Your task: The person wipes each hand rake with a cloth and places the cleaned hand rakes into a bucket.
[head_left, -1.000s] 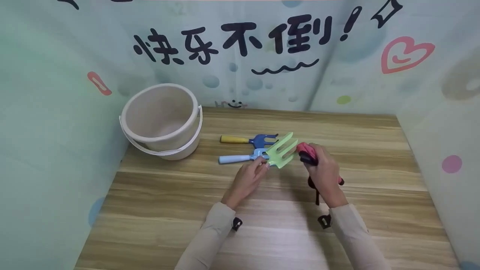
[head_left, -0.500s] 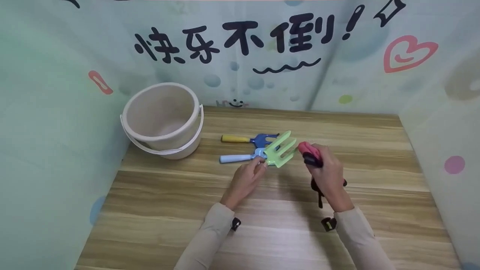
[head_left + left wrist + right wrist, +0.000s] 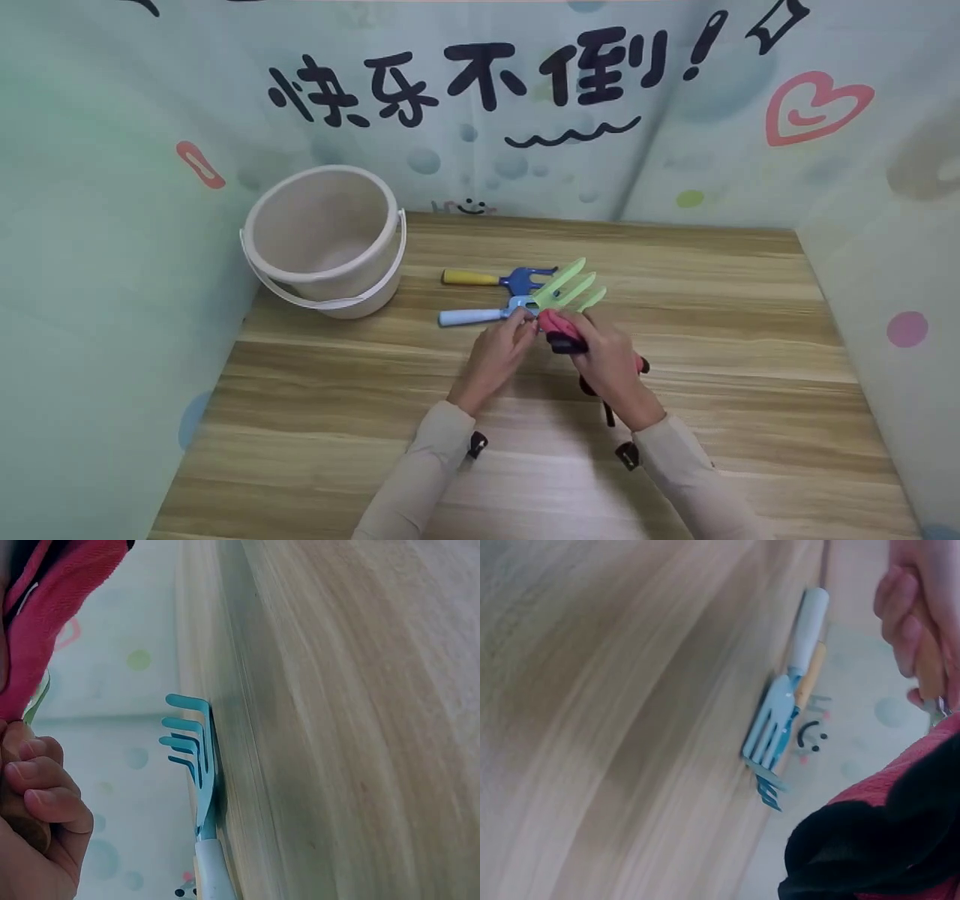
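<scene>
My left hand (image 3: pixel 491 367) grips the wooden handle (image 3: pixel 928 652) of a small hand fork (image 3: pixel 561 285) with light green tines. The tines point up and to the right, over the tools lying behind. In my right hand (image 3: pixel 611 367) is a bunched red and black cloth (image 3: pixel 556 324). It sits right at the fork's neck, just beyond my left fingers (image 3: pixel 49 799), and covers the lower part of the green head in the head view. Dark ends of the cloth hang below my right hand.
A light blue hand rake (image 3: pixel 471 317) and a dark blue one with a yellow handle (image 3: pixel 471 278) lie side by side on the wooden table (image 3: pixel 315 420). A white bucket (image 3: pixel 386 289) stands at the back left, its handle down. Printed curtains (image 3: pixel 705 172) enclose the table.
My right hand first drifted slightly right, then came left with the cloth onto the fork's neck. My left hand stays nearly in place, and the fork's head has turned slightly.
</scene>
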A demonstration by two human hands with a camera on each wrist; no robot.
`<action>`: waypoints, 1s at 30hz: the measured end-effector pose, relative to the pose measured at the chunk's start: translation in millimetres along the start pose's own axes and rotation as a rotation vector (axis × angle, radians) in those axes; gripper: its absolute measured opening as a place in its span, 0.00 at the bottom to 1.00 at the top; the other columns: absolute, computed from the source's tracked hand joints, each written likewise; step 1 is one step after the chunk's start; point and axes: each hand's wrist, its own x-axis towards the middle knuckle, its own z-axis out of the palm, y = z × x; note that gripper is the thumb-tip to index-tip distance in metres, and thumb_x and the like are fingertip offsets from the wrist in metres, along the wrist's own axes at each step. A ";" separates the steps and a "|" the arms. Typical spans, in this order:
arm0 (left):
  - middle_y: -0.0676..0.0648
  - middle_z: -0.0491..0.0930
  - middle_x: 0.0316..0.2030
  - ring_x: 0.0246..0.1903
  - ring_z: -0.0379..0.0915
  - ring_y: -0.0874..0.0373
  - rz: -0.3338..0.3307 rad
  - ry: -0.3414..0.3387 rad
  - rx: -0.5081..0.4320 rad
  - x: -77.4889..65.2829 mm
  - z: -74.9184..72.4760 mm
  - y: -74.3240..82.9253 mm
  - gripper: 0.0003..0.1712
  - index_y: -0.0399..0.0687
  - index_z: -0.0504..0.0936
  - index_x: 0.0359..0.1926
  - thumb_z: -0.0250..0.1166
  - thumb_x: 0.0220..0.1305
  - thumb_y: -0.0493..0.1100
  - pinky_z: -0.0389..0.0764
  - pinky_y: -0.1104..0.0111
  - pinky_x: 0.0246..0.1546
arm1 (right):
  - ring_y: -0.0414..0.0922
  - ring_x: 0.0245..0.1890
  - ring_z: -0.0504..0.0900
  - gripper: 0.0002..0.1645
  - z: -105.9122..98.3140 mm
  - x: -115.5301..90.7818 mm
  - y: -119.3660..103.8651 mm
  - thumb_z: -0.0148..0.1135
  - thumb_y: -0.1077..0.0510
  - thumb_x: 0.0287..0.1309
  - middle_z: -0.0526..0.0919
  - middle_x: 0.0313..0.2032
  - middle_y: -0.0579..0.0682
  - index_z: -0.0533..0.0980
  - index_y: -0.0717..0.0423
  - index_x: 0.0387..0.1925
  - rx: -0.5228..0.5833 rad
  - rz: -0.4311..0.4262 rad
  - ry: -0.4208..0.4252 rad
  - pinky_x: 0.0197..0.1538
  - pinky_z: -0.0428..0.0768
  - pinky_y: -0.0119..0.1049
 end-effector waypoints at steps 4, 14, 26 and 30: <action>0.56 0.63 0.18 0.20 0.61 0.62 -0.004 0.000 -0.028 2.2 2.0 0.7 0.10 0.50 0.72 0.44 0.48 0.70 0.48 0.65 0.72 0.22 | 0.51 0.24 0.80 0.17 7.0 -0.4 2.8 0.69 0.61 0.48 0.79 0.29 0.53 0.77 0.54 0.43 -0.005 0.019 -0.011 0.28 0.79 0.45; 0.55 0.65 0.19 0.20 0.60 0.63 -0.029 -0.051 -0.078 0.3 6.0 -5.5 0.09 0.48 0.74 0.42 0.49 0.69 0.45 0.65 0.73 0.22 | 0.52 0.24 0.81 0.16 14.6 0.7 4.5 0.70 0.59 0.48 0.81 0.31 0.52 0.76 0.52 0.40 -0.033 0.082 -0.049 0.25 0.78 0.46; 0.54 0.71 0.20 0.21 0.65 0.61 -0.065 -0.080 -0.026 -2.5 3.4 -8.3 0.11 0.52 0.76 0.42 0.50 0.67 0.48 0.67 0.71 0.24 | 0.52 0.22 0.79 0.16 12.5 6.5 6.5 0.67 0.63 0.49 0.81 0.30 0.54 0.75 0.52 0.41 -0.082 0.129 -0.123 0.23 0.77 0.46; 0.55 0.68 0.19 0.20 0.64 0.61 -0.075 -0.082 -0.012 -2.9 3.5 -7.8 0.11 0.53 0.76 0.40 0.50 0.67 0.50 0.66 0.71 0.22 | 0.52 0.22 0.79 0.16 10.3 7.9 6.4 0.68 0.61 0.49 0.82 0.29 0.54 0.75 0.51 0.40 -0.092 0.159 -0.133 0.22 0.76 0.47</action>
